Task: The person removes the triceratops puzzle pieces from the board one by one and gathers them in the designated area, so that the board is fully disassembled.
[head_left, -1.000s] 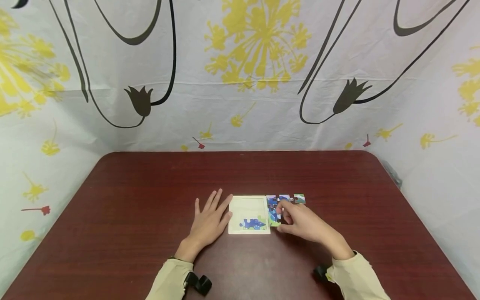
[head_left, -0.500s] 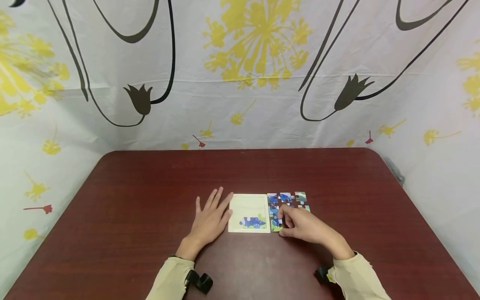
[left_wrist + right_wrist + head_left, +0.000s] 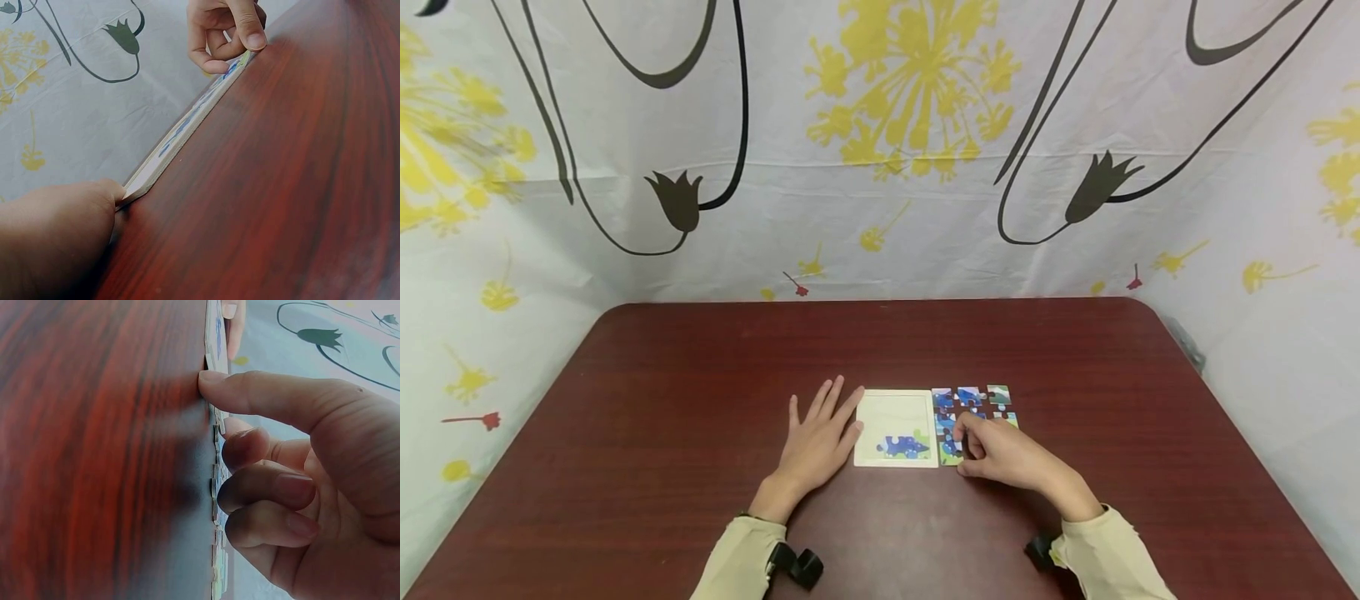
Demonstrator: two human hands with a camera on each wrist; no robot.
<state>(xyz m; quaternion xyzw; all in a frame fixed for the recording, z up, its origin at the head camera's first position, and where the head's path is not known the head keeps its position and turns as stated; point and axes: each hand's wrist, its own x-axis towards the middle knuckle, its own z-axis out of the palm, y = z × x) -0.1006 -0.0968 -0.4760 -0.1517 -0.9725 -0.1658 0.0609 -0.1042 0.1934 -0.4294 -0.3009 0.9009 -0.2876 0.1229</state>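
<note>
A pale, shallow square puzzle frame [image 3: 888,413] lies on the table, with a few joined blue and green pieces [image 3: 907,447] in its front right part. Spread flat on the table, my left hand [image 3: 811,447] has its thumb and index fingertip at the frame's left edge. My right hand [image 3: 1013,457] pinches a blue and green puzzle piece [image 3: 950,455] between thumb and index finger, just right of the frame. Its other fingers curl over neighbouring loose puzzle pieces [image 3: 969,395] and hide some of them. In the right wrist view, the thumb [image 3: 215,391] lies at the piece's edge.
The loose pieces sit in rough rows along the frame's right side. The dark red wooden table [image 3: 715,358] extends around them. Behind it hangs a white cloth [image 3: 820,200] with yellow and dark flower prints. Both wrists carry black cameras.
The pinched piece and my right hand have shifted slightly toward the table's near side, and more loose pieces show beyond the hand. My left hand stays at the frame.
</note>
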